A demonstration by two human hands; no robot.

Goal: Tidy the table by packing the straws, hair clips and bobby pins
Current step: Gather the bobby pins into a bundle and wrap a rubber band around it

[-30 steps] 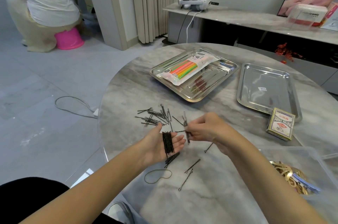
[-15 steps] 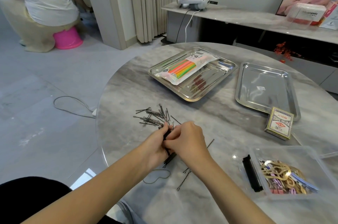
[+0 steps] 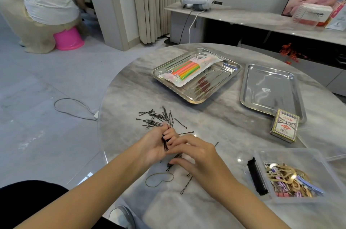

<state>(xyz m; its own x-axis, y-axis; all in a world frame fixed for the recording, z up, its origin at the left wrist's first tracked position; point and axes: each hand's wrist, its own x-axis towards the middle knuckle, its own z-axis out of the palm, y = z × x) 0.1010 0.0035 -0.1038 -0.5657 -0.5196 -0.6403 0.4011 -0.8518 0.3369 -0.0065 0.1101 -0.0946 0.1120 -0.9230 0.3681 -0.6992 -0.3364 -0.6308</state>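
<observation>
"What was the left hand [image 3: 153, 146] doing?"

"It lay palm up at the bench's [image 3: 215, 122] near edge, fingers curled round a bundle [image 3: 165, 143] of black pins."

"And the right hand [image 3: 196, 155]?"

"Bent over beside it, fingertips at the bundle. Whether it gripped anything, I couldn't tell."

"The other pins [image 3: 157, 118]?"

"Loose in a heap at eleven o'clock from the hands, just past the left fingertips. A few more lay at six o'clock, beside a band [image 3: 159, 179]."

"The straws [image 3: 187, 68]?"

"In their pack, in a tray [image 3: 196, 100] at twelve o'clock. A second tray [image 3: 269, 79] sat at two, with a card box [image 3: 284, 125] at its near corner."

"The clips [image 3: 286, 182]?"

"In a clear box [image 3: 292, 155] at four o'clock."
</observation>
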